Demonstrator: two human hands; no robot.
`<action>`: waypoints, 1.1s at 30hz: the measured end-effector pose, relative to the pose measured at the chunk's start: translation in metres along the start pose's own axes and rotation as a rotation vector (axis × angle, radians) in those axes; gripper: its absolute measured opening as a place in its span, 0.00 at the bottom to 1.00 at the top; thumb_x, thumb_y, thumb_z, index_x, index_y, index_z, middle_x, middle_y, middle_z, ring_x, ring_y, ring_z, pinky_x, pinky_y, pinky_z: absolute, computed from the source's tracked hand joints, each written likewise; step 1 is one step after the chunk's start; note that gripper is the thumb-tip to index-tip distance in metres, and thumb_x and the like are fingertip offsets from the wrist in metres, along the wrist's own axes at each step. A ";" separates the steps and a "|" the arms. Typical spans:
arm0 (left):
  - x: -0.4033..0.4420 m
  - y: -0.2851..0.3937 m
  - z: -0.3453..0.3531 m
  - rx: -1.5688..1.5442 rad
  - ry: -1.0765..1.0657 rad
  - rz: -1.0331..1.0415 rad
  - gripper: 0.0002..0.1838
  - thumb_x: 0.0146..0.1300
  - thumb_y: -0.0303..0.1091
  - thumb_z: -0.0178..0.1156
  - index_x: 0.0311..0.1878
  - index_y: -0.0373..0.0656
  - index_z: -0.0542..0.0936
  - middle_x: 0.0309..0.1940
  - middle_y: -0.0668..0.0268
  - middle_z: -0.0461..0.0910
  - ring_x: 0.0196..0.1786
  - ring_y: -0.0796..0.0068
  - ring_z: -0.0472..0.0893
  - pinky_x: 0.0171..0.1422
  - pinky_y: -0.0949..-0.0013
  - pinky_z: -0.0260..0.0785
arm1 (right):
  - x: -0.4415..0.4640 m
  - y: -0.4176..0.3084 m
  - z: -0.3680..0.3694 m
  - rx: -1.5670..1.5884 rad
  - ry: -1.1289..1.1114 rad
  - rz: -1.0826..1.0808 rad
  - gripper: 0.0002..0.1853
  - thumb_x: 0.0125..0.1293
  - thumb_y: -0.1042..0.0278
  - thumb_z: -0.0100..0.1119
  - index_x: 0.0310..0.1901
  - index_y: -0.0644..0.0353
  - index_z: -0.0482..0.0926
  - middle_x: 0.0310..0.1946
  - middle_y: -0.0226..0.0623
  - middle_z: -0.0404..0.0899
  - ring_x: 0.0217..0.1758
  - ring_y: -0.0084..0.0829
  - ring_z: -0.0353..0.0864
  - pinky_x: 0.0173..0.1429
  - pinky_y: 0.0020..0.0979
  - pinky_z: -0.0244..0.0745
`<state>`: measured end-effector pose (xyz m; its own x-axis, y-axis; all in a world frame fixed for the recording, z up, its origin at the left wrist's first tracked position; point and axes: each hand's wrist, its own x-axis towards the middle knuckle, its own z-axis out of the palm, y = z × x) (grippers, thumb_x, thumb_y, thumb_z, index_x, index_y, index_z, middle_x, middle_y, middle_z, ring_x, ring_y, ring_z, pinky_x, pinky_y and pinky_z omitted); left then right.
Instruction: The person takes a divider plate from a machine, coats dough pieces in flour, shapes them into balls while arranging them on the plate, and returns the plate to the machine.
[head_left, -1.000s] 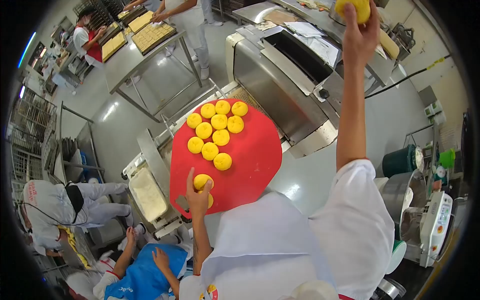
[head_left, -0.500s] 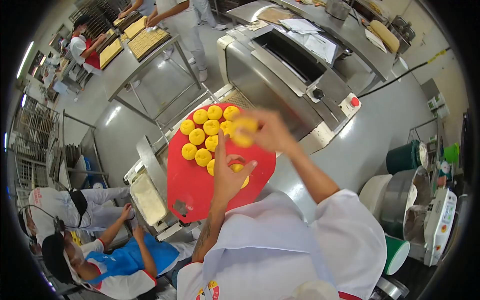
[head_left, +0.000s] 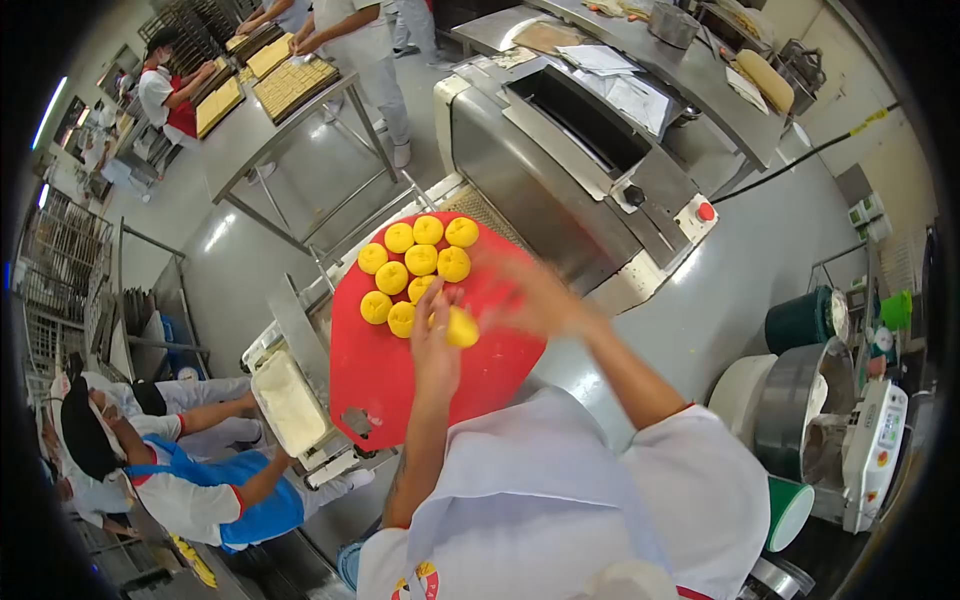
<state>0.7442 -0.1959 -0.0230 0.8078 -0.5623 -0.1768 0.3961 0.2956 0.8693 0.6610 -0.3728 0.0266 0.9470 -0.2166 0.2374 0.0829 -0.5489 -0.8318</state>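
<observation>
Several round yellow dough balls (head_left: pixel 422 260) sit grouped on the far part of a red board (head_left: pixel 385 375). Close to my body, over the board, my left hand (head_left: pixel 436 345) has its fingers curled against one yellow dough ball (head_left: pixel 461 328), which is slightly blurred. My left fingers cover part of the nearest balls in the group. To the right of that ball, my right hand (head_left: pixel 535 295) is smeared by motion above the board's right edge. Whether its fingers hold anything cannot be made out.
A steel machine with a red button (head_left: pixel 706 212) stands beyond the board. At left is a white tub (head_left: pixel 288 402) of pale powder, with a co-worker in a blue apron (head_left: pixel 265 505) beside it. Trays of pieces (head_left: pixel 295 88) lie on a far table. A mixing bowl (head_left: pixel 800 410) stands right.
My right hand has moved toward my body and slightly right; the ball it held no longer shows in it. My left hand has closed on a dough ball. The blue-aproned co-worker has shifted.
</observation>
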 end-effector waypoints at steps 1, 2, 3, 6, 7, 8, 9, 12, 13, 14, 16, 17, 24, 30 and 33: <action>0.000 0.012 0.013 -0.161 -0.068 -0.007 0.29 0.77 0.49 0.51 0.72 0.41 0.65 0.66 0.60 0.70 0.68 0.66 0.71 0.74 0.56 0.63 | 0.007 -0.006 0.009 -0.049 0.023 -0.043 0.31 0.57 0.58 0.75 0.62 0.56 0.78 0.60 0.39 0.79 0.57 0.36 0.81 0.60 0.37 0.76; 0.000 0.026 0.025 -0.319 -0.139 -0.014 0.32 0.76 0.48 0.53 0.75 0.42 0.61 0.69 0.59 0.67 0.71 0.65 0.68 0.76 0.57 0.59 | 0.012 -0.016 0.013 -0.098 0.050 -0.086 0.30 0.58 0.57 0.74 0.61 0.57 0.78 0.58 0.41 0.80 0.54 0.37 0.83 0.58 0.37 0.78; -0.002 0.033 0.029 -0.481 -0.214 -0.022 0.35 0.76 0.46 0.55 0.78 0.42 0.57 0.72 0.57 0.64 0.74 0.65 0.64 0.78 0.58 0.55 | 0.015 -0.028 0.013 -0.150 0.078 -0.126 0.29 0.60 0.56 0.72 0.61 0.58 0.78 0.56 0.43 0.81 0.51 0.39 0.84 0.56 0.37 0.79; -0.004 0.047 -0.002 0.235 -0.147 0.202 0.42 0.70 0.42 0.62 0.80 0.42 0.52 0.80 0.57 0.50 0.80 0.62 0.54 0.81 0.55 0.47 | 0.064 -0.067 -0.075 -0.134 0.767 -0.279 0.22 0.63 0.65 0.71 0.56 0.63 0.80 0.47 0.42 0.85 0.48 0.35 0.85 0.52 0.33 0.79; -0.004 0.050 -0.013 0.668 -0.060 0.332 0.42 0.69 0.42 0.63 0.79 0.41 0.52 0.80 0.57 0.49 0.80 0.61 0.52 0.82 0.54 0.46 | 0.077 -0.074 -0.109 -0.118 0.895 -0.209 0.20 0.65 0.66 0.69 0.57 0.61 0.80 0.47 0.43 0.85 0.47 0.32 0.85 0.50 0.32 0.80; 0.004 0.035 -0.034 0.717 0.063 0.420 0.44 0.67 0.43 0.65 0.79 0.40 0.53 0.80 0.50 0.46 0.82 0.53 0.47 0.82 0.48 0.43 | 0.101 -0.074 -0.139 -0.132 1.044 -0.437 0.20 0.66 0.65 0.69 0.58 0.60 0.80 0.47 0.43 0.85 0.45 0.32 0.85 0.49 0.30 0.80; 0.008 0.018 -0.050 0.858 0.206 0.395 0.45 0.66 0.44 0.65 0.79 0.39 0.54 0.79 0.47 0.46 0.81 0.49 0.47 0.82 0.46 0.42 | 0.124 -0.070 -0.164 -0.139 1.184 -0.669 0.21 0.66 0.63 0.69 0.59 0.58 0.79 0.46 0.44 0.85 0.43 0.33 0.85 0.47 0.29 0.80; 0.010 -0.043 -0.099 1.256 0.516 0.307 0.45 0.63 0.47 0.68 0.77 0.38 0.58 0.76 0.38 0.48 0.79 0.35 0.46 0.81 0.41 0.41 | 0.161 0.010 -0.193 -0.505 0.960 -0.287 0.25 0.68 0.55 0.66 0.62 0.56 0.77 0.60 0.52 0.76 0.59 0.49 0.78 0.60 0.42 0.75; 0.002 -0.061 -0.101 1.283 0.466 0.373 0.44 0.62 0.47 0.69 0.76 0.38 0.60 0.76 0.38 0.49 0.79 0.35 0.46 0.81 0.41 0.41 | 0.168 0.061 -0.188 -0.663 0.788 -0.196 0.26 0.68 0.52 0.64 0.63 0.57 0.77 0.65 0.53 0.72 0.65 0.54 0.74 0.65 0.47 0.71; -0.007 -0.075 -0.098 1.310 0.418 0.441 0.44 0.62 0.46 0.69 0.75 0.37 0.61 0.75 0.38 0.49 0.79 0.35 0.46 0.81 0.40 0.41 | 0.156 0.089 -0.170 -0.858 0.765 -0.095 0.27 0.68 0.51 0.63 0.63 0.57 0.77 0.67 0.54 0.68 0.69 0.55 0.68 0.68 0.50 0.67; -0.006 -0.078 -0.093 1.314 0.349 0.558 0.40 0.60 0.44 0.70 0.71 0.37 0.65 0.74 0.38 0.51 0.78 0.35 0.48 0.80 0.40 0.42 | 0.129 0.106 -0.128 -0.879 0.845 -0.112 0.26 0.66 0.53 0.64 0.60 0.60 0.78 0.69 0.56 0.66 0.70 0.54 0.67 0.68 0.51 0.65; -0.009 -0.080 -0.089 1.291 0.321 0.582 0.37 0.60 0.43 0.70 0.68 0.36 0.68 0.73 0.38 0.52 0.78 0.34 0.49 0.80 0.41 0.44 | 0.115 0.110 -0.096 -0.704 0.915 -0.141 0.22 0.66 0.57 0.65 0.57 0.62 0.80 0.65 0.58 0.70 0.66 0.55 0.71 0.68 0.49 0.66; -0.019 -0.073 -0.110 1.279 0.077 0.634 0.22 0.58 0.32 0.69 0.54 0.37 0.73 0.64 0.44 0.66 0.69 0.41 0.64 0.73 0.48 0.59 | 0.019 0.065 0.092 -0.283 0.272 0.081 0.22 0.65 0.60 0.66 0.57 0.63 0.80 0.55 0.48 0.80 0.61 0.48 0.78 0.66 0.42 0.71; -0.037 -0.068 -0.126 1.398 -0.073 0.534 0.19 0.57 0.30 0.68 0.51 0.40 0.75 0.55 0.51 0.73 0.60 0.47 0.72 0.65 0.51 0.66 | 0.039 0.113 0.114 -0.481 0.390 0.339 0.32 0.63 0.44 0.65 0.60 0.62 0.79 0.55 0.52 0.76 0.61 0.50 0.74 0.65 0.45 0.69; -0.037 -0.076 -0.144 1.476 -0.054 0.673 0.19 0.56 0.29 0.68 0.50 0.39 0.76 0.54 0.51 0.73 0.60 0.46 0.72 0.64 0.51 0.67 | 0.062 0.111 0.115 -0.516 0.267 0.530 0.37 0.60 0.33 0.63 0.56 0.62 0.80 0.56 0.51 0.75 0.63 0.49 0.72 0.66 0.48 0.68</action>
<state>0.7470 -0.0865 -0.1494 0.6247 -0.6788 0.3859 -0.7704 -0.4549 0.4468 0.7647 -0.3547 -0.1088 0.7077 -0.7053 0.0410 -0.5756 -0.6092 -0.5455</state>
